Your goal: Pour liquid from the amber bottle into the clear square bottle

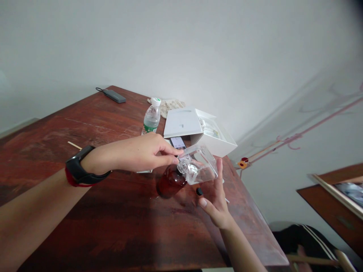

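My right hand (216, 200) holds a clear glass bottle (202, 164) tilted above the table. My left hand (136, 153), with a black watch on the wrist, pinches the top edge of that clear bottle between thumb and fingers. Just under the clear bottle's mouth stands a small dark amber bottle (169, 183) on the wooden table (113, 219). A small black cap (199, 191) lies on the table beside the amber bottle, close to my right thumb.
Behind my hands are a water bottle (151, 117), an open white box (198, 130), a phone (178, 142), a cloth (171, 105), a dark grey case (114, 95) and a thin wooden stick (74, 145). The table's right edge drops off near a wall.
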Demonstrator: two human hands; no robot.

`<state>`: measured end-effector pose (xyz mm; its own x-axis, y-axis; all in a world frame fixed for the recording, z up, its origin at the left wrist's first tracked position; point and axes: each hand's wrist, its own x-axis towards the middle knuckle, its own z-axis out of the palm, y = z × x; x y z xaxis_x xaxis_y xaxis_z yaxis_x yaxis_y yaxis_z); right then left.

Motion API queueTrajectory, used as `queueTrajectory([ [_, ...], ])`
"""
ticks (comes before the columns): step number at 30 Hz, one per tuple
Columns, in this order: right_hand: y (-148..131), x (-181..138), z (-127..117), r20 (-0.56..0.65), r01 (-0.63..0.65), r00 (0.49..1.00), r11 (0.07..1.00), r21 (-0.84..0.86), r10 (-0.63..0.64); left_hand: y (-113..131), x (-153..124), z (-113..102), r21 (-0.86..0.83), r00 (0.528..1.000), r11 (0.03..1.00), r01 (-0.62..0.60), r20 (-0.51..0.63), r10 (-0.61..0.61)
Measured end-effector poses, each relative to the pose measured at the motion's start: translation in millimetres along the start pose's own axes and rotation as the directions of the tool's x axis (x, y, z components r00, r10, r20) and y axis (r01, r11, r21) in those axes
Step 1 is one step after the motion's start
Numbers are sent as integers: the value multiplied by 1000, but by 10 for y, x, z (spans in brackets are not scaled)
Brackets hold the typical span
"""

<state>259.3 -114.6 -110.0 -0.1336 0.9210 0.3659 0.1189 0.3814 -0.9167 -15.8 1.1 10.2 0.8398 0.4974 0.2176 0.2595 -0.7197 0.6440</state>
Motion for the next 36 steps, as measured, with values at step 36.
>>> queueTrajectory([
  [36, -129, 59, -35, 22, 4, 1000, 999, -36, -3, -7, 4, -9, -27, 1000, 1000, 5, 31, -5],
])
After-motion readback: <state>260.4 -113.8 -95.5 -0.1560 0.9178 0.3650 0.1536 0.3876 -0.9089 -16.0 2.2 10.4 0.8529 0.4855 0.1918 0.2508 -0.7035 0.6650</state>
